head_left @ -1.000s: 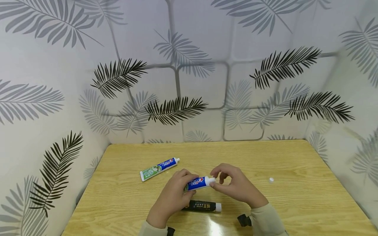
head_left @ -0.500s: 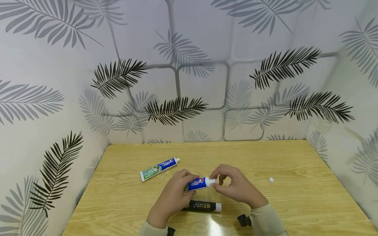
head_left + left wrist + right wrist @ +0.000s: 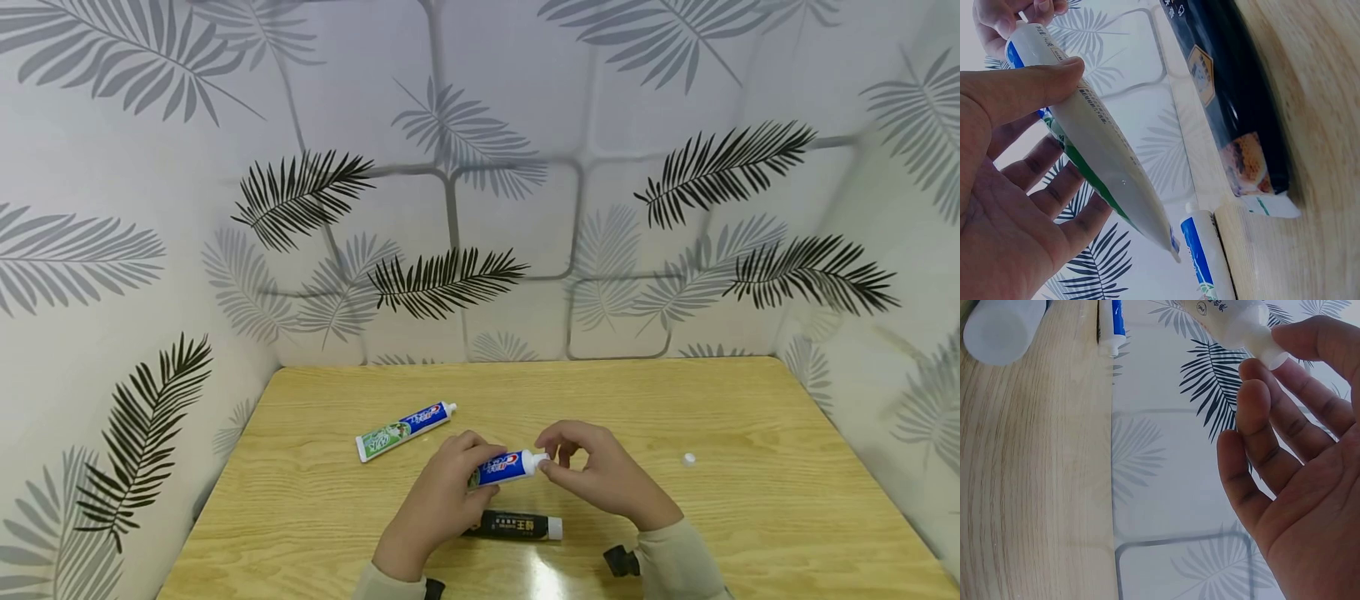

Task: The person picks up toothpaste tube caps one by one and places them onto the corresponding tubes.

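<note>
My left hand [image 3: 450, 487] holds a blue, green and white toothpaste tube [image 3: 504, 467] above the table, thumb on one side and fingers on the other. The left wrist view shows its white back and flat crimped end. At the tube's other end is a white cap [image 3: 1270, 351], pinched between the thumb and fingers of my right hand [image 3: 600, 471]. A black toothpaste tube [image 3: 519, 525] with a white cap lies below my left hand, which partly hides it. Farther back lies a similar blue and green toothpaste tube [image 3: 405, 431] with a narrow white tip.
A loose white cap [image 3: 689, 458] sits on the wooden table [image 3: 765, 517] to the right of my right hand. Behind the table's far edge rises a leaf-patterned backdrop [image 3: 510, 208], which also covers both sides.
The fingers of my right hand have shifted slightly at the cap, so more of the white end shows. My left hand and the tubes on the table stay where they were.
</note>
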Tool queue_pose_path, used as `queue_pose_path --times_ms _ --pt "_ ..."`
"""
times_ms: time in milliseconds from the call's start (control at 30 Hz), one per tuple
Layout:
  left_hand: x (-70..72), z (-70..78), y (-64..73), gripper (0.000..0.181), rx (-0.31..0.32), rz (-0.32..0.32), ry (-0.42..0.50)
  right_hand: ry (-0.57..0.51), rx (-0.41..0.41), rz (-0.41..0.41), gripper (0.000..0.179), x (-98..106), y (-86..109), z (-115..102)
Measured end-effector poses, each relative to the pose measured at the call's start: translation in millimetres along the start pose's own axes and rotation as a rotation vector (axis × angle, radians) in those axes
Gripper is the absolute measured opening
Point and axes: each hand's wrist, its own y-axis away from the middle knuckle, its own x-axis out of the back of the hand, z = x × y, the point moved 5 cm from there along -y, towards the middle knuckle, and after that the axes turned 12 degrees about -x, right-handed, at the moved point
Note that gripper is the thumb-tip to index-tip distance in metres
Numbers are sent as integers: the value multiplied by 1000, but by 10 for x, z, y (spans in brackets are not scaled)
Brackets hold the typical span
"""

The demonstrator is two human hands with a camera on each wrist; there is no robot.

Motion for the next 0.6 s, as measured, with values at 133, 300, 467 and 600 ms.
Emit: queue_pose_path --times_ms 133,300,467,600 --pt "0 14 -1 43 -13 6 -9 2 -2 9 11 6 2 -6" --pt "7 27 4 43 -20 16 -15 15 -26 5 8 1 -8 -10" --pt "10 28 1 43 -5 9 -5 20 -56 -10 5 -2 -15 -13" --pt "8 21 0 43 -2 6 -5 20 -65 -24 5 -4 -11 -15"
